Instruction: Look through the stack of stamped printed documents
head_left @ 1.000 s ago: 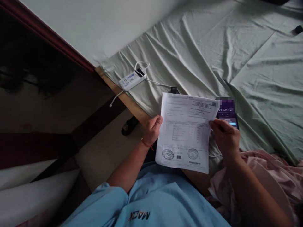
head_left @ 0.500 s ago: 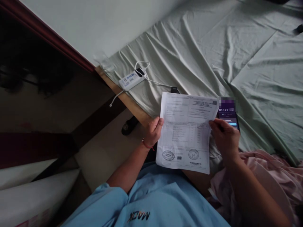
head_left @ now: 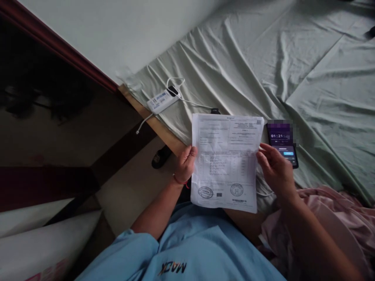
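Head view: left hand (head_left: 185, 163) grips left edge of printed sheet (head_left: 225, 160) — thumb on front. Right hand (head_left: 275, 169) pinches right edge. Sheet held upright above lap, near bed edge. Phone (head_left: 283, 143) lies on bedsheet (head_left: 263, 58), just right — screen lit. Power bank (head_left: 163, 100) far left.

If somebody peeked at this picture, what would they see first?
First, the printed paper with round stamps at the bottom, held in the middle by the left hand and right hand. Next, the lit phone lying on the green bedsheet beside the right hand, then the white power bank near the bed's edge.
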{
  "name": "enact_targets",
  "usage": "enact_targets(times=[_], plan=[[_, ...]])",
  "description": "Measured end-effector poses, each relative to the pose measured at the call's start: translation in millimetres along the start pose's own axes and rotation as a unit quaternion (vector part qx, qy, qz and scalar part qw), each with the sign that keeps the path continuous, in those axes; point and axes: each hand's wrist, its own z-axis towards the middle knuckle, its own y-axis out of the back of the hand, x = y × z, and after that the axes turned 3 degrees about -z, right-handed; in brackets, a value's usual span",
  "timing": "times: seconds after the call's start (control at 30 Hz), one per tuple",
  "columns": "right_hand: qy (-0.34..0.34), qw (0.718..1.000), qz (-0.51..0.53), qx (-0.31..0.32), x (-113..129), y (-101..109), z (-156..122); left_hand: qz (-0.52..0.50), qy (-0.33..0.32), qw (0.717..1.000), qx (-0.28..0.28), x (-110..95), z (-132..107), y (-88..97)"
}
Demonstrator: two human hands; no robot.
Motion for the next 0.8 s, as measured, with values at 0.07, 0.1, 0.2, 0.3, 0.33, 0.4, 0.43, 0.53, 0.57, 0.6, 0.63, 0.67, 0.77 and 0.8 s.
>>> enact_targets(times=[0.07,0.1,0.2,0.3,0.33,0.4,0.43,0.53,0.57,0.6,0.63,0.67,0.77,0.8], plan=[[-0.009,0.999,0.035,0.035,3.9,1.2,-0.5,0.007,-0.006,1.0,-0.002,0.6,0.3,-0.2],[-0.017,0.997,0.056,0.055,5.8,1.8,-0.9,0.012,-0.007,1.0,-0.006,1.2,0.4,-0.3],[-0.046,0.988,0.11,0.094,9.0,3.4,-1.8,0.029,-0.005,0.999,-0.03,3.8,0.8,-0.4],[-0.053,0.988,0.114,0.088,7.3,4.3,-1.5,0.044,-0.011,0.998,-0.033,6.8,1.3,-1.0],[-0.051,0.99,0.105,0.082,6.2,4.5,-1.2,0.048,-0.014,0.998,-0.028,7.5,1.5,-1.3],[-0.048,0.992,0.086,0.074,4.5,4.8,-0.6,0.053,-0.016,0.998,-0.017,8.1,1.6,-2.3],[-0.049,0.993,0.081,0.073,4.1,4.8,-0.4,0.054,-0.017,0.998,-0.013,7.8,1.5,-2.8],[-0.055,0.992,0.087,0.069,4.6,4.6,-0.1,0.053,-0.019,0.998,-0.01,4.9,0.6,-4.1],[-0.058,0.992,0.093,0.066,5.1,4.5,0.0,0.052,-0.021,0.998,-0.009,3.5,0.2,-4.2],[-0.06,0.991,0.098,0.062,5.5,4.4,0.1,0.048,-0.023,0.999,-0.005,2.1,-0.2,-4.3],[-0.062,0.991,0.104,0.057,5.7,4.4,0.3,0.044,-0.023,0.999,0.001,0.8,-0.5,-4.2],[-0.064,0.991,0.109,0.052,5.7,4.3,0.5,0.039,-0.023,0.999,0.01,-0.2,-0.7,-4.1],[-0.067,0.99,0.117,0.035,4.6,3.9,1.0,0.039,-0.022,0.998,0.035,-1.8,-0.6,-3.9],[-0.066,0.99,0.116,0.034,4.2,3.6,1.0,0.048,-0.023,0.998,0.036,-2.1,-0.4,-4.0]])
